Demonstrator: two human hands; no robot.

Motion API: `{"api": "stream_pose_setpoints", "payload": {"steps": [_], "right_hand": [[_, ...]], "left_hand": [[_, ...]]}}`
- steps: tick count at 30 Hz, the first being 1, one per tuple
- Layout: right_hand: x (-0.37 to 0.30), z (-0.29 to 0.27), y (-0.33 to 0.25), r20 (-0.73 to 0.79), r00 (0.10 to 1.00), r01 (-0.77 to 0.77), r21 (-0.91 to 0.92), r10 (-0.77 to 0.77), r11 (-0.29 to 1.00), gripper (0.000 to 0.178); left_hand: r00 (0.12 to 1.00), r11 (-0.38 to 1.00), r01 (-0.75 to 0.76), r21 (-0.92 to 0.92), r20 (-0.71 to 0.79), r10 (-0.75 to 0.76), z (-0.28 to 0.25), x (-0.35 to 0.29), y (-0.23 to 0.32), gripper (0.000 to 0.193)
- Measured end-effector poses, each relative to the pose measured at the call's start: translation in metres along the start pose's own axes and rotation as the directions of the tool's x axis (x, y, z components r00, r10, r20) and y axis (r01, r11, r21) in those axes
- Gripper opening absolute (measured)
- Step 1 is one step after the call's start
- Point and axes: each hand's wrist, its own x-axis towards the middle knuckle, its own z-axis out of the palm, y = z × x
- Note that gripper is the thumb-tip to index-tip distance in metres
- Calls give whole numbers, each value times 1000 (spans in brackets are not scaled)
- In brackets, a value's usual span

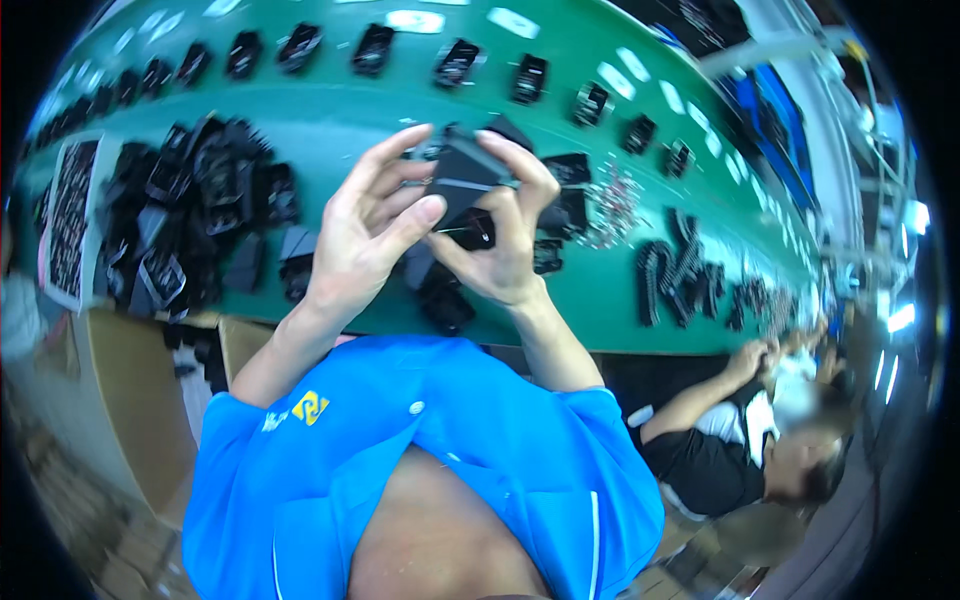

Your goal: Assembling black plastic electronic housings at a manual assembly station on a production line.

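Between my two hands, above the green table, is a black angular plastic housing [465, 170] with a pale line across it. My left hand [375, 205] grips its left side, thumb on the near face and fingers behind. The fingers of my right hand [505, 215] close round its right side, with the thumb low by its dark open end. A thin wire shows near that thumb. More black parts [445, 300] lie just under my hands, partly hidden by them. Right of my right hand are more black housings [568, 195] and a scatter of small red and whitish pieces [612, 205].
A big heap of black housings [205, 190] covers the table's left, beside a white tray [75, 225] of small parts. Black units [373, 50] stand in a row along the far side. Black coiled parts [670, 265] lie right. A cardboard box [140, 400] stands below left; a co-worker [710, 450] sits right.
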Motion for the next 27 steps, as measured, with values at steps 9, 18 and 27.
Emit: {"api": "stream_pose_setpoints", "payload": {"steps": [9,18,27], "right_hand": [[65,-262,191,70,970,13,-971,231,240,29],[45,-351,298,-17,666,-36,-999,746,9,32],[51,-339,306,-12,527,1,-1000,850,-14,36]], "left_hand": [[894,-33,-210,977,205,399,-85,11,22,43],[959,-382,-23,924,129,253,-129,-2,9,34],[955,-284,-43,958,122,269,-138,18,5,22]]}}
